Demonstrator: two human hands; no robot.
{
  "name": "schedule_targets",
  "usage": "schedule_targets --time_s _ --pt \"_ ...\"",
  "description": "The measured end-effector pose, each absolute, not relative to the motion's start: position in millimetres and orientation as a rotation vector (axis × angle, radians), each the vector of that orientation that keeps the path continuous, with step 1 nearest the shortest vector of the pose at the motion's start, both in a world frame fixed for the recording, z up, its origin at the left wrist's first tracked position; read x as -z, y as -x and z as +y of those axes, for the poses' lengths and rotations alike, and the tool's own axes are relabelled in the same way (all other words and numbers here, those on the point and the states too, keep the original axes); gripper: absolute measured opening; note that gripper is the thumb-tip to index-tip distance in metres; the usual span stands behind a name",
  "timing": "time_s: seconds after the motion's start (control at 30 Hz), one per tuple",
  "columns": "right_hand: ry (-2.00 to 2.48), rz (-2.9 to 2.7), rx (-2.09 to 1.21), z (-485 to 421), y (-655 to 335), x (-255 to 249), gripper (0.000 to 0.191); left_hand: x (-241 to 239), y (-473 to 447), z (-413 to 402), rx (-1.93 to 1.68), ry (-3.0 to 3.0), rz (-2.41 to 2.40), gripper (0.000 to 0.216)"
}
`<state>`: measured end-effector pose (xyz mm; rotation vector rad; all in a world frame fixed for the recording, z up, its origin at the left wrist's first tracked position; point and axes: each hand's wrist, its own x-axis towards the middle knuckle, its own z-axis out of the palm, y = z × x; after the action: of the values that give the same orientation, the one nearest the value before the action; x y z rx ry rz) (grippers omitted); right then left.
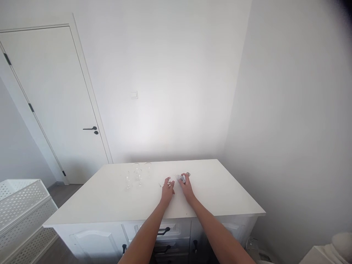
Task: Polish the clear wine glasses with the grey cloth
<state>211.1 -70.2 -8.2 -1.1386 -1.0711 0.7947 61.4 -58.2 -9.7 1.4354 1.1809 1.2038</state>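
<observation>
My left hand (167, 189) is closed around a clear glass object, which looks like a wine glass (160, 185) lying on its side; its edges are faint against the white top. Beside it, my right hand (187, 186) grips a crumpled grey-white cloth (182, 178) at the glass's right end. The fingers partly cover both things. To the left of my hands, several clear stemmed wine glasses (139, 179) stand on the white countertop (104, 201).
Under the countertop is a white cabinet with drawers and dark handles (164, 231). A white perforated rack (26, 212) stands at the left, near a closed door (55, 91). Walls (176, 91) rise behind and to the right. Pale objects (327, 253) show at the lower right.
</observation>
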Motion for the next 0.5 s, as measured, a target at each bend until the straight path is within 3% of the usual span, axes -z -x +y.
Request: schedule_targets --time_s 0.37,0.5 --pt "1.029 -1.086 -0.846 -66.7 -211.6 9.6 0.037 19.5 -64.2 -55.0 -1.165 -1.493 1.155 0.096" --pt "0.982 -0.908 -0.825 -65.0 -217.3 17.9 0.042 20.8 -69.7 -60.1 -1.103 -1.522 1.073 0.094"
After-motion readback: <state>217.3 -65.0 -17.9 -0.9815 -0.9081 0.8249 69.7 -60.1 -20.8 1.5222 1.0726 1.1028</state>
